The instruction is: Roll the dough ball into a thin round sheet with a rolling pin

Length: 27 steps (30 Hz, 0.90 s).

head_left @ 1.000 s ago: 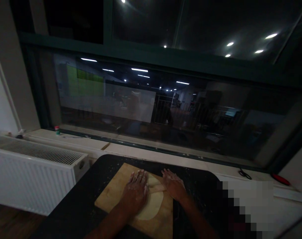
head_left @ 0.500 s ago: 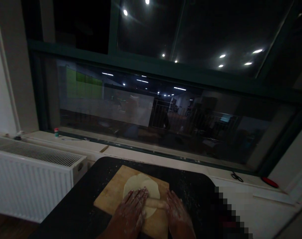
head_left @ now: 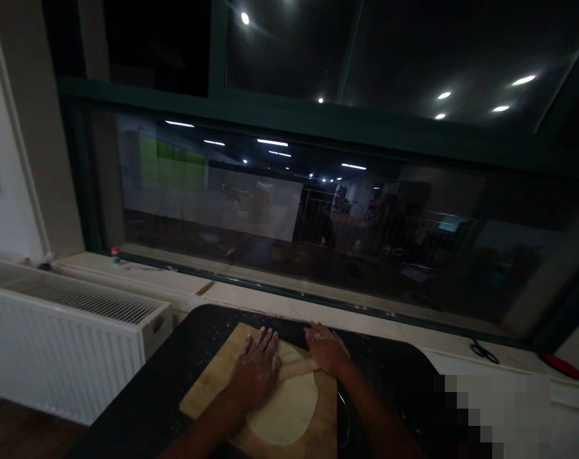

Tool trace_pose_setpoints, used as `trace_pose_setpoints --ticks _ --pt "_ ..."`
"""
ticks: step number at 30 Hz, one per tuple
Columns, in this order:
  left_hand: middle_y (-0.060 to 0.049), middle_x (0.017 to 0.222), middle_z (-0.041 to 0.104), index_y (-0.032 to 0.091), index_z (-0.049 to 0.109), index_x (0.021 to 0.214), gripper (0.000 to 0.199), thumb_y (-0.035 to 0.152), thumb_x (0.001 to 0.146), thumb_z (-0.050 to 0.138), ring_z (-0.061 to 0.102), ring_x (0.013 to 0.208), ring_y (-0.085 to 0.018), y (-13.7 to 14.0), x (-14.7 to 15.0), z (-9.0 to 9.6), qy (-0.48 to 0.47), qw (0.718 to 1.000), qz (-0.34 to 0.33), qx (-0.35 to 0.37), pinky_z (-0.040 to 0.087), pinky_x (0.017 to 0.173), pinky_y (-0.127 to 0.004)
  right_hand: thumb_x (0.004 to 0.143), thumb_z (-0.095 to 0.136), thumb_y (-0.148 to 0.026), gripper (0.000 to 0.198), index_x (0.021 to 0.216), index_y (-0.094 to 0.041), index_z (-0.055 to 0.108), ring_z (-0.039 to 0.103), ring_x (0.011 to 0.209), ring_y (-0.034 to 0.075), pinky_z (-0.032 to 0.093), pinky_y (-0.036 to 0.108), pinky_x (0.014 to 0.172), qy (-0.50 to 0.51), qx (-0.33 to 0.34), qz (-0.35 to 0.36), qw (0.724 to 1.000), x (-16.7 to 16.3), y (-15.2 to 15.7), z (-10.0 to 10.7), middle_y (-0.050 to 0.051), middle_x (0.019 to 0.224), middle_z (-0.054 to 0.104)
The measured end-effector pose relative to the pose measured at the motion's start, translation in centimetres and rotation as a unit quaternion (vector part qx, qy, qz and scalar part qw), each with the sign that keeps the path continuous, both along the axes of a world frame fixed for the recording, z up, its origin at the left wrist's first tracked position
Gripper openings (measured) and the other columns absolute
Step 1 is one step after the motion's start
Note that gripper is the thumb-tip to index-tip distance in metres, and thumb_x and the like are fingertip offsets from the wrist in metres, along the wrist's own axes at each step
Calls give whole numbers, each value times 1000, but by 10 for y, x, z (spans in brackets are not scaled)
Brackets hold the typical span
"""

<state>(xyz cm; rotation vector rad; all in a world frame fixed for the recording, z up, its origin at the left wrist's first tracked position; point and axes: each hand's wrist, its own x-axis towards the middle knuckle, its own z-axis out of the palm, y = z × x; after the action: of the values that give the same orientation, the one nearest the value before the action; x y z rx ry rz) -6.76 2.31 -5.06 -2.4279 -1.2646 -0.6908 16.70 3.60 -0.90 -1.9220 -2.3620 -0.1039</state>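
On a wooden board [head_left: 213, 376] lies a flat, pale round of rolled dough [head_left: 289, 411]. A light wooden rolling pin [head_left: 296, 368] rests across the dough's far part. My left hand [head_left: 258, 366], dusted with flour, lies over the pin's left end with its fingers stretched forward and open. Over the right end is my right hand [head_left: 326, 347], its palm on the pin and its floury fingers extended past it, also open. Both hands hide the ends of the pin.
The board sits on a black table [head_left: 141, 395] sprinkled with flour. A thin, curved shiny object [head_left: 345, 421] lies beside the board's right edge. Black-handled scissors [head_left: 484, 352], a red object [head_left: 560, 365] and a small bottle [head_left: 115, 255] are on the windowsill. A white radiator [head_left: 69, 344] stands left.
Both hands have pushed the rolling pin forward, away from me, over the dough. More of the dough's near part now shows. The camera view has shifted slightly.
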Motion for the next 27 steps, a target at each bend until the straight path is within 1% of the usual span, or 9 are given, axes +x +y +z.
trace_pose_setpoints --ticks 3,6,11,15,17,19,21,26,27 --pt "-14 143 57 11 54 140 46 24 98 39 50 136 -30 -12 7 3 -3 1000 -14 -1 41 111 -53 100 29 -30 50 145 -24 50 33 146 24 31 50 116 11 15 -72 997 3 -33 -9 5 158 35" --pt "-14 144 56 12 52 142 47 25 98 40 51 135 -29 -26 11 10 -9 999 -35 -7 41 112 -51 99 27 -28 51 145 -22 49 31 147 24 28 51 118 11 45 -110 993 1 -71 -15 5 157 34" --pt "-9 149 51 16 45 148 49 23 100 38 46 139 -26 -63 -5 17 -5 995 -97 24 35 116 -49 103 21 -32 54 143 -14 52 37 143 25 32 46 118 26 127 -120 984 -12 -137 -41 9 153 41" --pt "-3 156 42 22 30 155 56 23 100 40 38 144 -23 -101 -28 21 15 992 -121 30 32 119 -45 103 24 -34 52 145 -20 51 39 142 23 39 44 114 32 223 -105 968 -25 -189 -76 6 153 43" --pt "-2 157 41 22 27 156 59 21 99 41 37 144 -22 -112 -36 23 22 991 -128 28 33 119 -43 102 25 -36 51 145 -23 51 40 142 24 40 45 113 38 235 -104 966 -28 -203 -84 5 152 43" --pt "-2 156 43 22 28 156 59 21 99 42 39 143 -22 -113 -37 24 22 991 -127 28 34 118 -44 102 26 -37 50 144 -24 51 38 142 26 39 48 114 40 209 -95 973 -27 -202 -80 5 153 42" --pt "-2 154 45 23 29 156 57 24 100 42 42 141 -22 -106 -32 23 16 992 -124 27 33 118 -45 103 26 -39 51 145 -24 51 35 144 27 34 50 117 39 159 -96 982 -22 -187 -65 5 155 39" --pt "-8 144 57 20 42 150 48 30 103 38 52 134 -24 -69 -7 20 3 993 -116 25 36 116 -49 104 19 -32 52 148 -21 45 27 148 23 17 52 122 45 16 -103 993 -9 -109 -13 6 156 39" --pt "-10 143 58 19 44 148 47 30 103 37 52 133 -26 -61 -3 20 4 994 -104 21 36 115 -51 104 21 -31 51 148 -22 45 27 148 23 14 53 122 47 5 -97 994 -8 -92 -5 6 156 39"
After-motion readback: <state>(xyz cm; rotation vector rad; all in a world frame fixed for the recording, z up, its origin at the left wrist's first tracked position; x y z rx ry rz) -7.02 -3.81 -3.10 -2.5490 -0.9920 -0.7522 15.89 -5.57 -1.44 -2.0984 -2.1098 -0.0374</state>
